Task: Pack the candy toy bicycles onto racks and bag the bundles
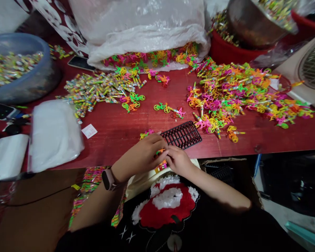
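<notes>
My left hand [151, 151], with a watch on its wrist, is closed, its curled fingers at the left end of a black plastic slotted rack [183, 134]. My right hand [180, 161] is pinched closed in front of the rack, its fingertips meeting those of my left. Between the two hands shows a small plastic bicycle toy [161, 162] in orange and green, with red and yellow parts below it; the fingers hide much of it. Another pink and yellow toy [146, 134] lies on the table just behind my left hand.
On the red table [115, 136] lie a heap of candy tubes [94, 89] and a large pile of bicycle toys [225, 92]. A white sack [147, 38] spills more toys at the back. A blue tub [46, 75] stands left, a fan [311, 70] right, plastic bags [55, 133] front left.
</notes>
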